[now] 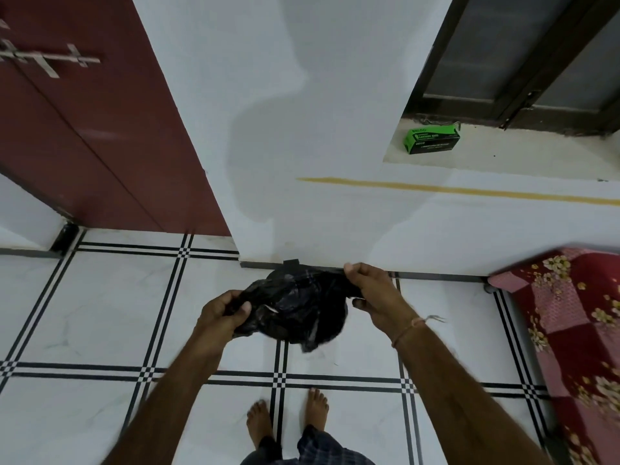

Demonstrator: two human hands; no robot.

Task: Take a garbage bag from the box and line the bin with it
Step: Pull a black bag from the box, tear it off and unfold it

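A crumpled black garbage bag [295,307] hangs between both hands above the tiled floor. My left hand [221,313] grips its left end with curled fingers and thumb. My right hand [369,290] pinches the upper right edge of the bag. The green garbage bag box [432,140] sits on the window ledge at the upper right, well away from both hands. No bin is in view.
A white wall [302,129] stands straight ahead, with a dark red door [84,146] on the left. A bed with a red floral cover [570,330] juts in at the right. My bare feet [288,417] stand on the white tiled floor [100,313].
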